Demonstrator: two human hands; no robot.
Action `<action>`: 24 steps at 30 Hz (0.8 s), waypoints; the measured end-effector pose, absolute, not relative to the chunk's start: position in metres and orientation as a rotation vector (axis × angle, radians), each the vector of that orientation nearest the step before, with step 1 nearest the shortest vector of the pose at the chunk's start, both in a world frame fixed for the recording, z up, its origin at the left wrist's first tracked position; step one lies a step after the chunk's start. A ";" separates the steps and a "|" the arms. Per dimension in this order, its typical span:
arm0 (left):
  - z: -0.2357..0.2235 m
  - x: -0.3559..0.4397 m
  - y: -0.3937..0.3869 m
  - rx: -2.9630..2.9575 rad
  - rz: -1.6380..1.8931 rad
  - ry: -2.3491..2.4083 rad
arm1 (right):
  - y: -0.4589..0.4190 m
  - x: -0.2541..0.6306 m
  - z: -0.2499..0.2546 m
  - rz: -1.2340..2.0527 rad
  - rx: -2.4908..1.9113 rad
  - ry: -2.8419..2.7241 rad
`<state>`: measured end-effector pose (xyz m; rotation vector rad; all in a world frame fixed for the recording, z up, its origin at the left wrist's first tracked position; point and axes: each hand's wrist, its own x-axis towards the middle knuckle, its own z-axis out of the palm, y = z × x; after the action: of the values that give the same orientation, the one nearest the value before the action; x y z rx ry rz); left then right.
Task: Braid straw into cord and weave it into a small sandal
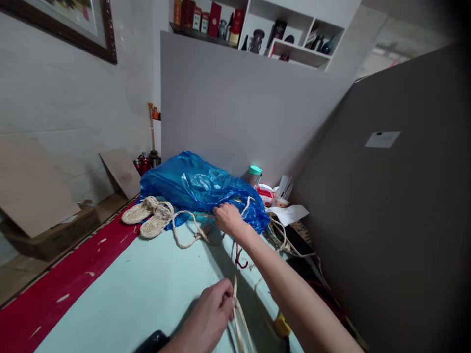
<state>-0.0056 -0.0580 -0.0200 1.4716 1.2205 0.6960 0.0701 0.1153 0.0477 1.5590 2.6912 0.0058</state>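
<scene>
My left hand is low over the pale green table, its thumb and fingers pinched on thin pale straw strands. The strands run up toward my other arm and trail down past the fingers. My right hand reaches forward to the front edge of a crumpled blue plastic bag. Its fingers are closed, and what they hold is too small to make out. Left of it lie two woven straw soles with a twisted straw rope looping from them. A dark red cord lies below my right wrist.
A jar with a green lid stands behind the bag, near white papers. Grey panels close off the back and right. Something with a yellow part lies under my right forearm. A black object sits at the near edge.
</scene>
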 end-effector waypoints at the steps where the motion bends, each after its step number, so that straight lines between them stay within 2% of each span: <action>1: -0.020 -0.006 -0.058 1.474 0.703 1.223 | 0.114 0.074 0.053 -0.044 1.588 2.724; 4: -0.023 -0.007 -0.057 1.482 0.727 1.222 | 0.104 0.090 0.068 -0.303 1.649 2.843; 7: -0.027 -0.008 -0.056 1.490 0.759 1.202 | 0.084 0.109 0.073 -0.704 1.672 2.931; 12: -0.035 -0.010 -0.053 1.450 0.796 1.147 | 0.036 0.146 0.057 -1.455 1.722 2.901; 15: -0.035 -0.011 -0.051 1.416 0.803 1.101 | 0.011 0.166 0.046 -1.775 1.744 2.861; 19: -0.027 -0.010 -0.053 1.373 0.785 1.056 | -0.005 0.178 0.042 -2.012 1.735 2.804; 24: -0.021 -0.010 -0.054 1.309 0.801 1.031 | -0.007 0.171 0.044 -2.043 1.637 2.820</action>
<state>-0.0100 -0.0540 -0.0215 1.3092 1.0306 0.8011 0.1710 -0.0072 0.0437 1.6368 2.8203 -2.0432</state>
